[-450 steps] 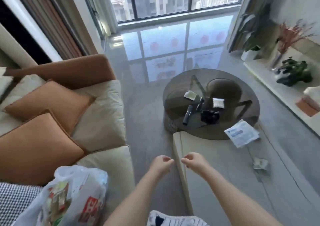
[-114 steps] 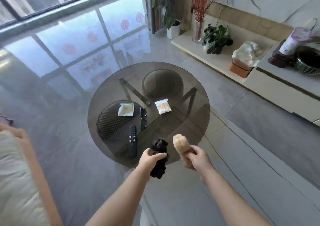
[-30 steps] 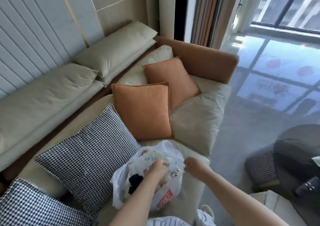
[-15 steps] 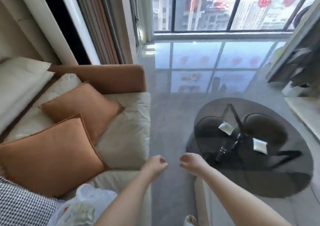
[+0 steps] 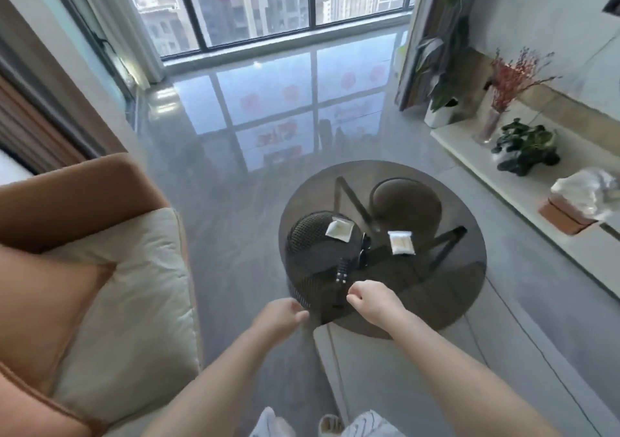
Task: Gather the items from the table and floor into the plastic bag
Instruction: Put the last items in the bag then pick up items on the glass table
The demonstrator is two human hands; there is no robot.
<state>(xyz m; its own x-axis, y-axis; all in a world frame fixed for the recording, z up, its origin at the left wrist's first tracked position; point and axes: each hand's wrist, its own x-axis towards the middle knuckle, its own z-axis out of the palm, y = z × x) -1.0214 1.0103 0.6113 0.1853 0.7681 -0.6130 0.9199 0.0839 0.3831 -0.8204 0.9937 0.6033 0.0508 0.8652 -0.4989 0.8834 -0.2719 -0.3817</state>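
Gone from view now is the plastic bag that sat at seven o'clock half a second back, as the head swings off the sofa (image 5: 127, 289) toward the round glass table (image 5: 446, 305) at three o'clock. Both hands come away with nothing in them: left hand (image 5: 280, 315) loosely curled and holding nothing, right hand (image 5: 372, 304) likewise, fingers relaxed, hovering over the table's near edge.

Count on the glass: two small pale packets, one (image 5: 339, 230) at eleven o'clock of the tabletop, the other packet (image 5: 401, 242) just past centre; one remote control (image 5: 342, 270); one pair of dark sunglasses (image 5: 363, 252) beside it. Four things, all well apart from the bag.

Risks, as I judge them: dark remote and glasses on smoked glass are easy to misjudge, and a hasty reach could knock them off the rim. The flat packets give little to pinch and may slide away. Grabbing too much at once invites a drop on that glossy floor (image 5: 235, 175).
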